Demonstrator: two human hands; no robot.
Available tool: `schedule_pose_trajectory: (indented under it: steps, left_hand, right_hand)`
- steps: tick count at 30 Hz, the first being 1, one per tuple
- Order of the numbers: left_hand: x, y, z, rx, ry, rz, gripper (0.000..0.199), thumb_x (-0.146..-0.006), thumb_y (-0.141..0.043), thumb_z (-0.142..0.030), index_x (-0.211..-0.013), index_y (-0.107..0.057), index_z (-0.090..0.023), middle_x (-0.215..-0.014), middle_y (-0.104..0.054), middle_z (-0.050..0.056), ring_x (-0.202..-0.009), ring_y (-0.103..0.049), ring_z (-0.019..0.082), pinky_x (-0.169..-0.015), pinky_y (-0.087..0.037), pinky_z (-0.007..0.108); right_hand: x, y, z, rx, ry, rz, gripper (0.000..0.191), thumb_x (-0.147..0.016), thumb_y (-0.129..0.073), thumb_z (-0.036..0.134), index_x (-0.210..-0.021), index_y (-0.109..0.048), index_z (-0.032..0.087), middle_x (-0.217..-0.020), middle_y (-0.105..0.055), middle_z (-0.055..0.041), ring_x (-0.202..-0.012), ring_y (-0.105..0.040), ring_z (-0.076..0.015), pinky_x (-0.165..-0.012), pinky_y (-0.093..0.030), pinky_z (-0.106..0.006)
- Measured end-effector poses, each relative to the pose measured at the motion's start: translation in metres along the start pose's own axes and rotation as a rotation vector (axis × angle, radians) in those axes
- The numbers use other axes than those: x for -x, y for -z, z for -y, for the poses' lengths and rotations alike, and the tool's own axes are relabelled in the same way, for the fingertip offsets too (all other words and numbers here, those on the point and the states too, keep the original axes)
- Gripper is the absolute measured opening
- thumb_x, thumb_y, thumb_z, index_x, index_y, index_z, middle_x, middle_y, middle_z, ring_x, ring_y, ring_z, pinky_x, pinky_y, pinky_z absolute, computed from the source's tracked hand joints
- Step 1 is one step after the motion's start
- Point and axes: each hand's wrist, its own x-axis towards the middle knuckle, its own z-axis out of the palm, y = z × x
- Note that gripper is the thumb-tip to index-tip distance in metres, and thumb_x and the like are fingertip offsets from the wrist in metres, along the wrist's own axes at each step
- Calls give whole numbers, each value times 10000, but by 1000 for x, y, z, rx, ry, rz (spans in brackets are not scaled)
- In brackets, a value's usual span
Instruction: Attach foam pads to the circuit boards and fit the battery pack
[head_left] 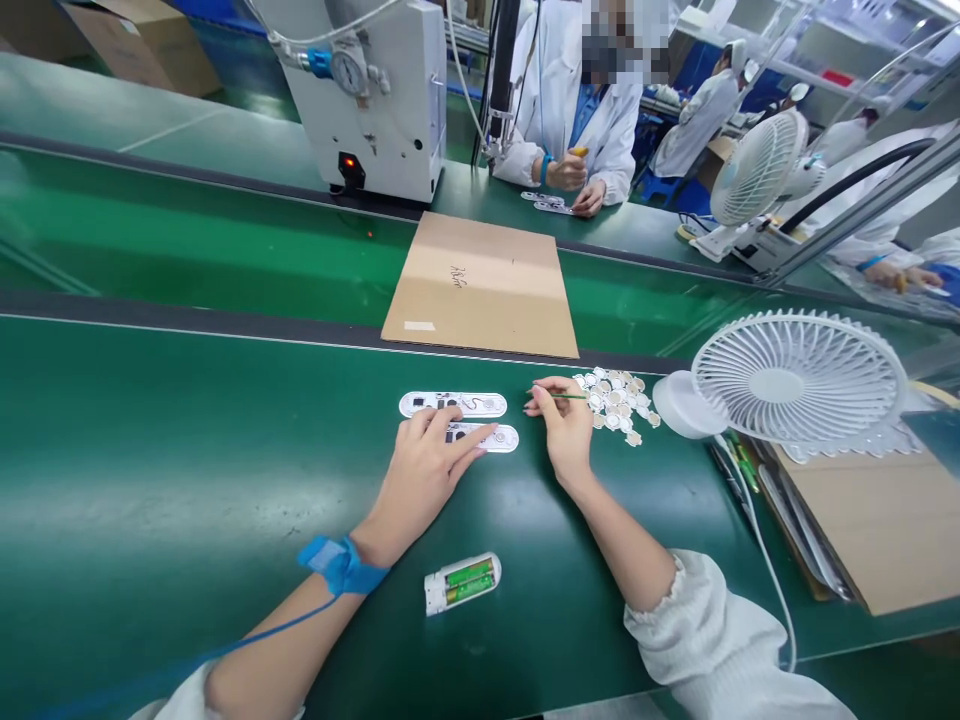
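Note:
My left hand (426,462) lies flat on the green mat, fingers spread over the nearer of two white oblong housings (497,438). The second white housing (452,404) lies just beyond it, showing a circuit board and wires. My right hand (564,420) pinches a thin green stick (564,396) held level, its tip pointing left. A pile of small round white parts (618,402) lies right beside that hand. A blue wrist strap (341,565) with a cord is on my left wrist.
A white battery holder with two green cells (462,582) lies near me. A white desk fan (795,382) stands at right over cardboard (892,530). A cardboard sheet (484,285) lies on the conveyor. Across it, a person in a white coat (577,120) works beside a white machine (375,95).

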Motion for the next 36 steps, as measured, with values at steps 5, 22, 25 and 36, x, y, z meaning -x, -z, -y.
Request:
schedule_pose_trajectory:
  steps: [5,22,25,36]
  left_hand:
    - [1,2,-2,-113,-9,17,270,-943,-531,-300,-1176,-640,-386,-1144,-574,86,-991,-478,298,-767,-407,398]
    - [20,18,49,285,264,66,354,-725,-808,-356,-990,-617,-219,-991,-537,49,-909,-464,258,-769,-411,363]
    - [19,19,50,340,290,110,341,-715,-814,-365,-959,-619,-228,-979,-534,37,-922,-464,253,-767,-410,353]
    - [19,20,46,377,308,129,325,-728,-798,-396,-933,-628,-211,-941,-536,33,-912,-458,247,-763,-400,357]
  right_hand:
    - [-12,24,-5,168,113,-27,133,-872,-563,308,-870,-643,201,-1000,-605,-71,-986,-572,-217,-874,-492,-389]
    - [112,13,42,428,448,782,294,-997,-405,367,-1178,-529,170,-1146,-602,-77,-1057,-542,-229,-963,-434,-430]
    - [80,9,38,429,424,610,301,-1002,-392,371,-1166,-523,155,-1093,-590,-112,-986,-527,-249,-815,-480,-410]
    - [29,-4,17,549,615,561,270,-995,-455,297,-1235,-553,219,-1048,-617,-70,-993,-560,-220,-1053,-330,-518]
